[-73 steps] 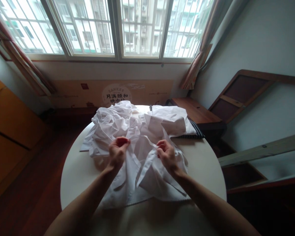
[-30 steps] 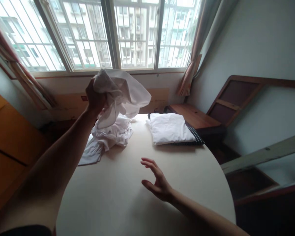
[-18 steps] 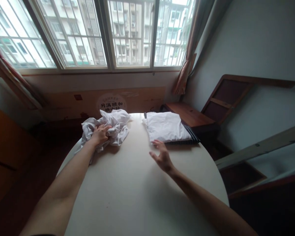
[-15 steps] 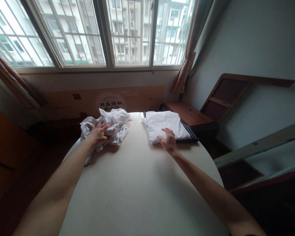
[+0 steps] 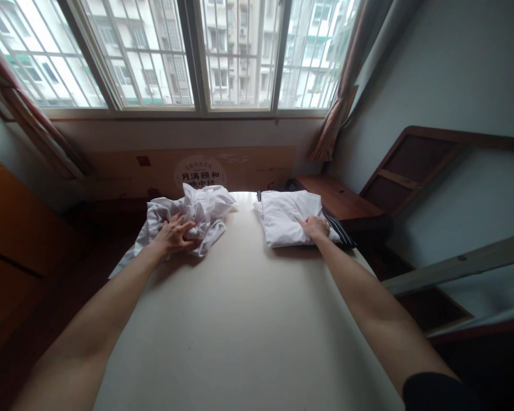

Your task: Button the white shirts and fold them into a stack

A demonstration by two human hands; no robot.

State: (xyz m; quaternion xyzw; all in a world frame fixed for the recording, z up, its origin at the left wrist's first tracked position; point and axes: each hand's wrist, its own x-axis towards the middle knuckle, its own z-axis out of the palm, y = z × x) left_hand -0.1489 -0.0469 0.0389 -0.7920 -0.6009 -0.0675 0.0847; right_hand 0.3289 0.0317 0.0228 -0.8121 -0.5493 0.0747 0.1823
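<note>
On the left of the white table (image 5: 223, 319) lies a crumpled white cloth (image 5: 209, 205), its lower left end reaching to the table edge. My left hand (image 5: 175, 233) is on this cloth, its bent fingers dug into the folds. To the right is a flat, folded white cloth (image 5: 282, 214). My right hand (image 5: 316, 227) is closed at its right side, knuckles up; the fingertips are partly hidden. Under the folded cloth a dark striped cloth (image 5: 345, 233) shows at the right and at the back left corner.
A brown wooden bench or chair (image 5: 338, 197) stands beyond the table's right side. Behind the table, a cardboard panel (image 5: 257, 162) with printed characters leans below a barred window (image 5: 235, 57). An orange-brown cabinet (image 5: 21, 240) is at the left.
My right hand has moved right across the folded cloth and its spread fingers have closed. Under my left hand the crumpled cloth has shifted, its lower end now further left. The view has tilted slightly.
</note>
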